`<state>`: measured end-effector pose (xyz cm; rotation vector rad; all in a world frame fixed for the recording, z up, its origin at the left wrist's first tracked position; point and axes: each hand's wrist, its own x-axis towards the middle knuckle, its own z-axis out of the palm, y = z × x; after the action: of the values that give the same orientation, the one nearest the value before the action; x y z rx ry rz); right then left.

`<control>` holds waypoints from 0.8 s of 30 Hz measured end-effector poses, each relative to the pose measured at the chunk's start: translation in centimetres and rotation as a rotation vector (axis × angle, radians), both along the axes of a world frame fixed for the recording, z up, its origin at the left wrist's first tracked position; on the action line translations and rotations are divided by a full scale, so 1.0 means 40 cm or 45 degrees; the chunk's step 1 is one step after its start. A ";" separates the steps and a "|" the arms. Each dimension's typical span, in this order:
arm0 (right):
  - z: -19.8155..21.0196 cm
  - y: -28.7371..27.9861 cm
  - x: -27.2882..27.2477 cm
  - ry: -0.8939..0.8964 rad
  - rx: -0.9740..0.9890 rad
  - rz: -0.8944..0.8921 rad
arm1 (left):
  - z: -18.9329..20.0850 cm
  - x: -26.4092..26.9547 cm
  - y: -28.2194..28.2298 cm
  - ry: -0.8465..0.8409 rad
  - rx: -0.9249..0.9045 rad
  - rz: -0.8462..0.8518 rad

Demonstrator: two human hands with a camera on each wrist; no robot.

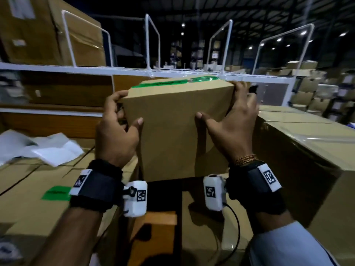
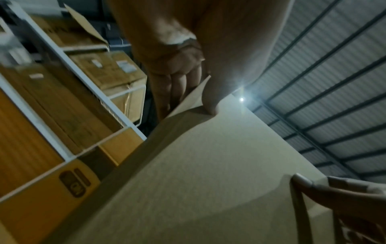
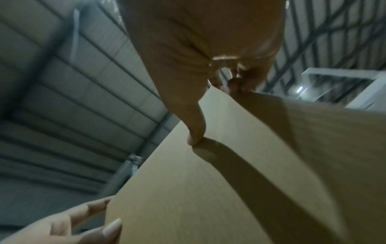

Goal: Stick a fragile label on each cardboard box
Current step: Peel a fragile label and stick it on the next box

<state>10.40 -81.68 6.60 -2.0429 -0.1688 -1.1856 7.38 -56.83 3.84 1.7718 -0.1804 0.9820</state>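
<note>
A plain brown cardboard box [image 1: 176, 127] is held up in front of me, with green tape [image 1: 178, 81] along its top. My left hand [image 1: 117, 129] grips its left side, thumb on the near face and fingers curled round the far left edge. My right hand [image 1: 230, 123] grips the right side the same way. The left wrist view shows the box face [image 2: 208, 173] with my left thumb pressed on it. The right wrist view shows the box [image 3: 250, 165] pinched between my right thumb and fingers. A green label [image 1: 56, 193] lies on the carton at lower left.
White wire shelving [image 1: 134, 72] runs behind the held box, with a big carton [image 1: 48, 31] on it. Large cartons lie below [image 1: 28, 198] and to the right [image 1: 307, 143]. White plastic sheets [image 1: 42, 148] lie at the left. Stacked boxes [image 1: 317, 89] fill the far right.
</note>
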 end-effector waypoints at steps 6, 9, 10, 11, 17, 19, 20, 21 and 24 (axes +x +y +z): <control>0.001 0.164 -0.096 -0.075 0.076 0.367 | 0.010 -0.176 0.174 -0.095 0.001 0.160; 0.008 0.273 -0.140 -0.107 0.047 0.522 | 0.018 -0.255 0.275 -0.143 -0.018 0.253; 0.011 0.307 -0.150 -0.105 0.033 0.557 | 0.021 -0.274 0.308 -0.151 -0.031 0.273; 0.014 0.350 -0.163 -0.096 0.018 0.592 | 0.021 -0.295 0.351 -0.164 -0.050 0.283; -0.006 0.633 -0.212 0.027 -0.151 0.737 | 0.012 -0.367 0.641 -0.073 -0.064 0.100; -0.001 0.723 -0.221 0.094 -0.232 0.731 | 0.013 -0.373 0.752 -0.005 -0.049 0.006; 0.004 0.754 -0.221 0.135 -0.278 0.748 | 0.010 -0.372 0.797 0.031 -0.036 -0.030; 0.012 0.789 -0.222 0.179 -0.322 0.763 | 0.007 -0.369 0.845 0.065 -0.014 -0.061; 0.032 0.878 -0.201 0.377 -0.446 0.778 | -0.005 -0.348 0.961 0.195 0.079 -0.126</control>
<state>2.36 -46.55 7.87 -2.1979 -0.8352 -0.4918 -6.53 -18.39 3.64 1.8679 -0.2011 0.7738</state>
